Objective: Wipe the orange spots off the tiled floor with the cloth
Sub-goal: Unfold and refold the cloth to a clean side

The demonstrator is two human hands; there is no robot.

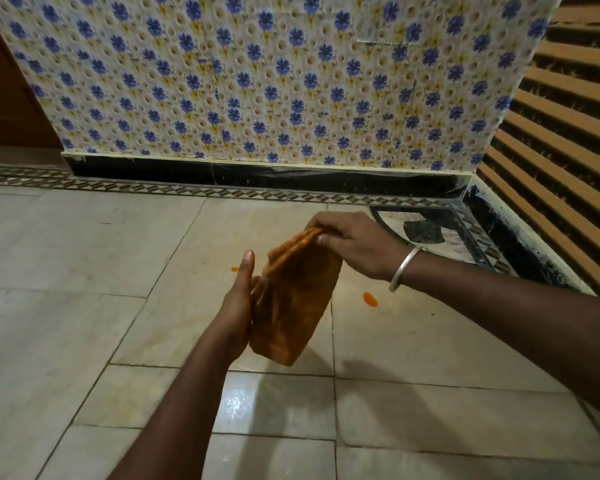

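1. So far, I judge the wiping not yet begun. Two orange marks sit whole on the tiled floor (pixel 84 254): a small spot (pixel 235 269) just left of the left thumb and a larger spot (pixel 370 299) beneath the right wrist.
2. The cloth (pixel 298 299) is off the floor, held between both hands and folded into a long pad.
3. The right hand (pixel 354 244) pinches the folded upper end between thumb and fingers.
4. The left hand (pixel 238 306) cups the cloth's left edge with its thumb straight up. Its fingers seem to curl in behind the folds.
5. The cloth's long axis runs from the right hand's pinch down past the left palm, close to upright and leaning slightly. Its free lower end points at the floor.
6. Both spots remain to be wiped.
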